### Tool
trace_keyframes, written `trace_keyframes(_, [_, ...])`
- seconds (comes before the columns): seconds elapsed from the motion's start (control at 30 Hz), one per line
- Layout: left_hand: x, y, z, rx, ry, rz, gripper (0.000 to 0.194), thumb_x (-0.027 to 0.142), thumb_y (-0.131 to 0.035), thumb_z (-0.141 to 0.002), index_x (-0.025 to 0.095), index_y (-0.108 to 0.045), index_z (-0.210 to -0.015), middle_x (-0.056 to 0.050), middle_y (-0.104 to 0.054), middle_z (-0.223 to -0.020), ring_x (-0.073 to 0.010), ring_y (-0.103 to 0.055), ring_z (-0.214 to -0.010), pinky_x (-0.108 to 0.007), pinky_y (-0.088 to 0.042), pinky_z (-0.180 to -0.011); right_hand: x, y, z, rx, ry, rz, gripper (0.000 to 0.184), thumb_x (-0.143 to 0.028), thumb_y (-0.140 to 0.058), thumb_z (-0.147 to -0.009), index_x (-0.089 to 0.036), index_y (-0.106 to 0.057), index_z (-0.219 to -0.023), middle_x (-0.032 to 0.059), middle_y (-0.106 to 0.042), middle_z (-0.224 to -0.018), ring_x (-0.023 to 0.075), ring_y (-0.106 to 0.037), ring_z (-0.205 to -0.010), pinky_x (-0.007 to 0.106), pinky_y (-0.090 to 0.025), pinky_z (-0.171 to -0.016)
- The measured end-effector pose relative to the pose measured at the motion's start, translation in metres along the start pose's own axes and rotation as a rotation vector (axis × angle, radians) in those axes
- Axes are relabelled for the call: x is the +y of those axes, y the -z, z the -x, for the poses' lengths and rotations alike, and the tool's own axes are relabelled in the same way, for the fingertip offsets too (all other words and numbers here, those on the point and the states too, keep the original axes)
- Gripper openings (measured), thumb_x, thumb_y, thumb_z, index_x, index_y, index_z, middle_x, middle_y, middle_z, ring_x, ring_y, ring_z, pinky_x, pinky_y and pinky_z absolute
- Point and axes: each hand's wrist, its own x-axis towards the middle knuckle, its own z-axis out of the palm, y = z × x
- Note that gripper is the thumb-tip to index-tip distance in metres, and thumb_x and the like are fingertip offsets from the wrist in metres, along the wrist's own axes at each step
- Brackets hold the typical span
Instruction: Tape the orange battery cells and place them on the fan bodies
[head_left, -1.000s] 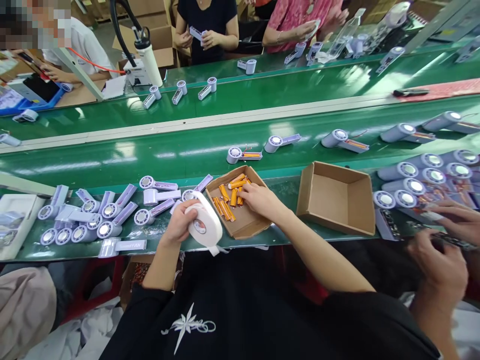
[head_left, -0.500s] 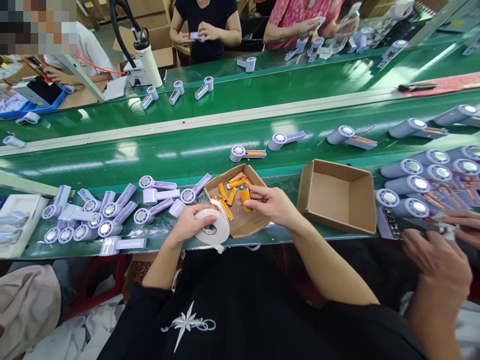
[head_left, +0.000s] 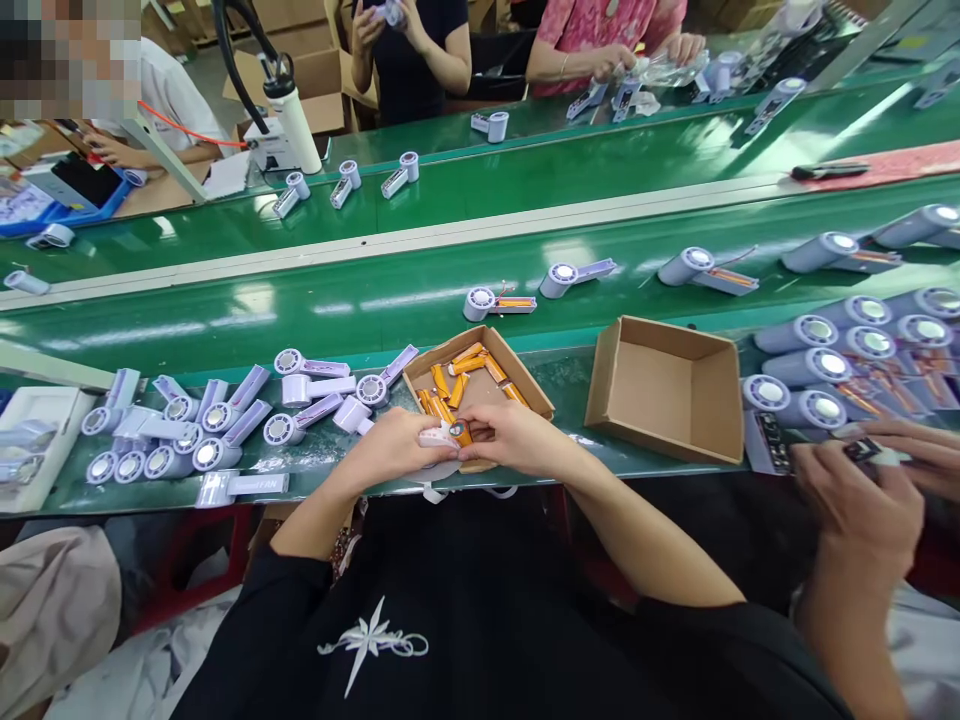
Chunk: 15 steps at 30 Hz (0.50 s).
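Observation:
My left hand (head_left: 397, 450) is closed on a roll of white tape (head_left: 441, 470), most of which the fingers hide. Between the fingertips of my right hand (head_left: 517, 440) is an orange battery (head_left: 460, 432), its end against the tape. Both hands meet over the near side of a small cardboard box (head_left: 529, 385). Several more orange batteries (head_left: 459, 388) lie in that box, some with white strips on them.
Left of the box lie several lilac handheld fans (head_left: 225, 415). A larger cardboard box (head_left: 667, 400) stands to the right. Beyond runs a green conveyor belt (head_left: 337, 290) carrying fan bodies. A co-worker's hands (head_left: 855, 480) work at the right; other people sit across the belt.
My right hand has brought the battery left and down against the tape roll. My left hand has turned the roll flatter. Across the belt, one person has raised the fan.

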Motion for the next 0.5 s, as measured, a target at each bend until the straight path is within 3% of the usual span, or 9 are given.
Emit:
trace_keyframes(0.07, [-0.001,0.001,-0.002,0.1,-0.015,0.076,0.022,0.043,-0.081,-0.084,0.021,-0.083,-0.087,-0.002,-0.079,-0.08,-0.0182,-0.068,-0.07,-0.025,-0.047,-0.065,0.008,-0.015,-0.001,0.161,-0.032,-0.278,0.046,-0.045,-0.094,-0.068,-0.022,-0.071,-0.101,0.0066,-0.083,-0.094,0.0282,-0.08,-0.092,0.039,-0.064,-0.086])
trace_keyframes(0.13, [-0.006,-0.001,-0.003,0.236,-0.024,0.199,0.028,0.044,-0.082,-0.082,0.022,-0.085,-0.1,-0.004,-0.082,-0.094,-0.0218,-0.074,-0.081,-0.027,-0.054,-0.074,0.016,-0.038,-0.001,0.447,-0.018,-0.56,0.055,-0.05,-0.097,-0.062,-0.024,-0.065,-0.1,0.0067,-0.084,-0.097,0.0291,-0.081,-0.093,0.042,-0.065,-0.089])
trace_keyframes(0.2, [-0.01,-0.009,-0.003,0.372,-0.024,0.309,0.034,0.046,-0.084,-0.08,0.02,-0.085,-0.101,-0.006,-0.083,-0.097,-0.0237,-0.075,-0.083,-0.03,-0.058,-0.077,0.022,-0.054,-0.002,0.691,0.015,-0.728,0.058,-0.055,-0.095,-0.065,-0.025,-0.063,-0.102,0.0067,-0.083,-0.099,0.029,-0.081,-0.093,0.045,-0.066,-0.09])
trace_keyframes(0.23, [-0.012,-0.016,-0.003,0.416,-0.019,0.353,0.034,0.047,-0.084,-0.08,0.018,-0.085,-0.098,-0.007,-0.083,-0.094,-0.0237,-0.075,-0.081,-0.03,-0.059,-0.075,0.024,-0.055,-0.003,0.748,0.024,-0.758,0.057,-0.056,-0.094,-0.066,-0.025,-0.063,-0.102,0.0067,-0.083,-0.098,0.0287,-0.081,-0.091,0.045,-0.066,-0.089])
trace_keyframes(0.27, [-0.012,-0.023,-0.002,0.426,-0.017,0.38,0.034,0.048,-0.082,-0.08,0.018,-0.085,-0.096,-0.007,-0.082,-0.091,-0.0233,-0.075,-0.078,-0.03,-0.059,-0.073,0.025,-0.049,-0.004,0.778,0.037,-0.759,0.054,-0.055,-0.093,-0.068,-0.025,-0.063,-0.102,0.0066,-0.082,-0.098,0.028,-0.08,-0.09,0.045,-0.067,-0.088])
trace_keyframes(0.33, [-0.009,-0.04,-0.002,0.31,-0.053,0.368,0.031,0.047,-0.081,-0.082,0.019,-0.085,-0.092,-0.006,-0.081,-0.086,-0.0222,-0.074,-0.074,-0.029,-0.057,-0.07,0.026,-0.019,-0.005,0.885,0.135,-0.717,0.047,-0.055,-0.089,-0.074,-0.025,-0.065,-0.101,0.0059,-0.08,-0.101,0.0258,-0.079,-0.094,0.042,-0.067,-0.088])
trace_keyframes(0.4, [-0.004,-0.051,-0.007,0.122,-0.125,0.292,0.028,0.046,-0.08,-0.084,0.02,-0.085,-0.093,-0.006,-0.082,-0.085,-0.0224,-0.075,-0.075,-0.029,-0.057,-0.074,0.029,0.026,-0.003,1.144,0.334,-0.677,0.04,-0.06,-0.078,-0.085,-0.027,-0.067,-0.104,0.0045,-0.077,-0.112,0.0226,-0.076,-0.108,0.037,-0.066,-0.092])
trace_keyframes(0.43, [-0.002,-0.053,-0.014,0.059,-0.148,0.243,0.028,0.045,-0.079,-0.085,0.021,-0.085,-0.096,-0.006,-0.082,-0.09,-0.0233,-0.076,-0.08,-0.03,-0.057,-0.078,0.032,0.047,0.0,1.283,0.425,-0.673,0.04,-0.064,-0.073,-0.089,-0.028,-0.068,-0.106,0.0036,-0.075,-0.118,0.0214,-0.074,-0.114,0.036,-0.066,-0.094])
trace_keyframes(0.5, [0.0,-0.047,-0.039,0.013,-0.141,0.141,0.033,0.045,-0.075,-0.088,0.023,-0.084,-0.11,-0.007,-0.083,-0.104,-0.0254,-0.077,-0.092,-0.032,-0.057,-0.087,0.039,0.072,0.011,1.377,0.475,-0.701,0.042,-0.064,-0.076,-0.086,-0.029,-0.069,-0.108,0.0022,-0.074,-0.121,0.0202,-0.073,-0.114,0.035,-0.066,-0.094])
